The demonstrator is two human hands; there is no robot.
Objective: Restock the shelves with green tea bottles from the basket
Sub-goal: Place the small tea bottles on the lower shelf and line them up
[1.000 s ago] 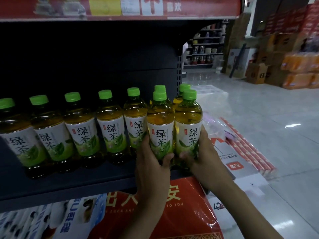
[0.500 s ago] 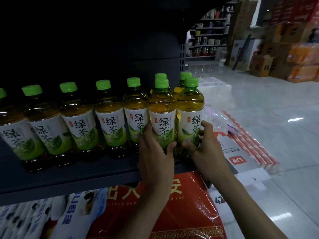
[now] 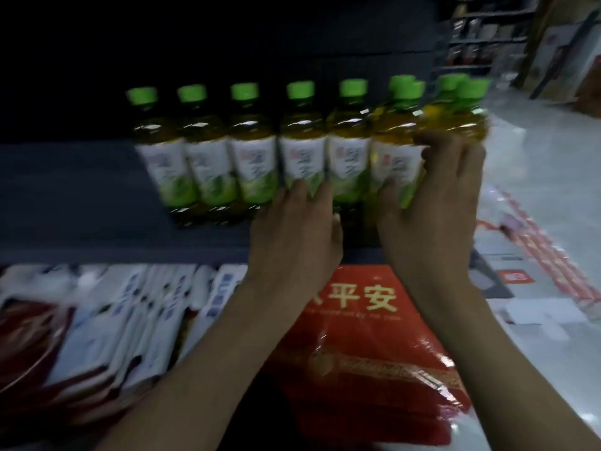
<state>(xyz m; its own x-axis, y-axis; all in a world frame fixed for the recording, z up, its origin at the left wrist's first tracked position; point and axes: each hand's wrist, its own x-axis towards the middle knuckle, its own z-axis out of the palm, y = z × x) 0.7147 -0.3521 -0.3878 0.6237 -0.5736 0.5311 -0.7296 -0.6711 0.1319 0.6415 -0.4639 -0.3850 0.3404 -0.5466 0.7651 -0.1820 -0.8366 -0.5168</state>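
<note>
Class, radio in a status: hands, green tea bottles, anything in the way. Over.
Left hand and right hand flat against green tea bottles. Row upright on shelf, two deep at right end. Nothing blocking; frame blurred.

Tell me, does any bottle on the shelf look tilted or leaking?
Nothing stands out. The green tea bottles stand upright in a close row on the shelf, caps on, no spill. The left hand and right hand touch its right end. Blur hides details.
</note>
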